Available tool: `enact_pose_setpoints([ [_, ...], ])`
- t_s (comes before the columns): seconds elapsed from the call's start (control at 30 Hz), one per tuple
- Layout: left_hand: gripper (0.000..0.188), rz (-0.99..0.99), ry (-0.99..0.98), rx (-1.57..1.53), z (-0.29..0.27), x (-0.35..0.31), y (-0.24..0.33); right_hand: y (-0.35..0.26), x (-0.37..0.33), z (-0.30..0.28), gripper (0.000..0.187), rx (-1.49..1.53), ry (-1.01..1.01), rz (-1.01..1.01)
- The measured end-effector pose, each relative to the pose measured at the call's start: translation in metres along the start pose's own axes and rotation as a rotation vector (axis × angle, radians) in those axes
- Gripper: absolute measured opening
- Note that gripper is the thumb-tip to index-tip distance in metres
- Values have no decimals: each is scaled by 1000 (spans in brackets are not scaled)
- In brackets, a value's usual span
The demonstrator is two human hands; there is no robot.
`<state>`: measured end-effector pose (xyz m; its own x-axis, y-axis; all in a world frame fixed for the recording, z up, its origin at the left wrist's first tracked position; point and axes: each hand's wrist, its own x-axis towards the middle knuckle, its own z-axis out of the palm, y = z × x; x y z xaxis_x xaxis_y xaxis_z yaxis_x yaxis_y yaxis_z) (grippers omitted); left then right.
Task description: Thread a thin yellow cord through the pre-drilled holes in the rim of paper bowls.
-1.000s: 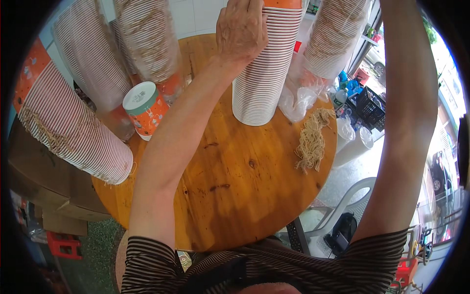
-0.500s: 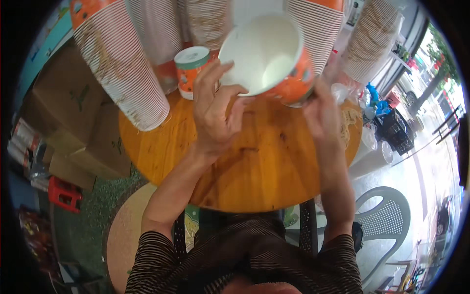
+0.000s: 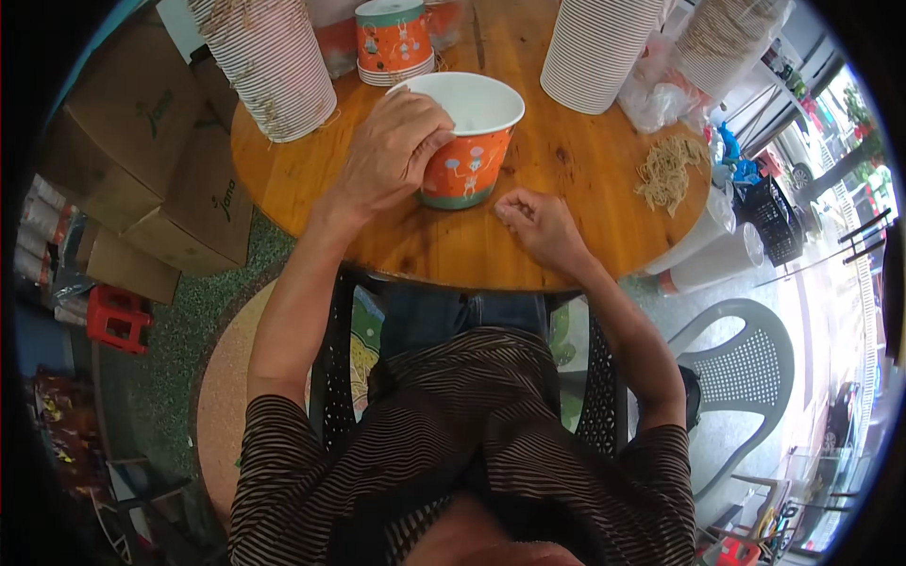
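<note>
An orange paper tub (image 3: 469,168) with a white inside and a green base band stands upright on the round wooden table (image 3: 557,241). My left hand (image 3: 398,151) grips its left rim, fingers over the edge and thumb outside. To the right of the tub's base, my right hand (image 3: 541,224) rests close to the table with its fingers curled in; whether anything small is in them is hidden. Behind the tub, a short stack of matching tubs (image 3: 394,42) stands upside down. A loose bundle of tan fibre strands (image 3: 672,174) lies near the table's right edge.
Tall stacks of white-ribbed tubs stand at the back left (image 3: 271,66) and back right (image 3: 601,52). Bagged tubs (image 3: 731,47) are farther right. Cardboard boxes (image 3: 142,179) sit left of the table, a grey plastic chair (image 3: 746,368) at the right.
The tub has come down from a tilted hold between both hands to standing upright on the table. My right hand has left it and moved nearer, fingers curled; the view has shifted.
</note>
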<state>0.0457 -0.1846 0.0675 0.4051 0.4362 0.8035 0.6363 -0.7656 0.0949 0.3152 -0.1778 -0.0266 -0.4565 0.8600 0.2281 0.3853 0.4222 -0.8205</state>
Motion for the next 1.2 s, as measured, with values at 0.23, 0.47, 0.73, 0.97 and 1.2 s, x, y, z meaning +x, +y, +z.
enact_pose_setpoints([
  [0.23,17,-357,263,-185,-16,-28,14,8,-25,-19,22,292,29,95],
  [0.47,24,-578,270,21,-7,-124,-15,24,-69,-44,23,309,68,105],
  [0.73,24,-645,206,4,9,-136,5,21,-78,-49,25,350,162,123],
  [0.97,24,-546,270,197,11,-136,2,25,-78,-57,26,328,176,216],
  [1.2,24,-604,253,221,9,-141,1,49,-80,-132,25,-8,433,387],
])
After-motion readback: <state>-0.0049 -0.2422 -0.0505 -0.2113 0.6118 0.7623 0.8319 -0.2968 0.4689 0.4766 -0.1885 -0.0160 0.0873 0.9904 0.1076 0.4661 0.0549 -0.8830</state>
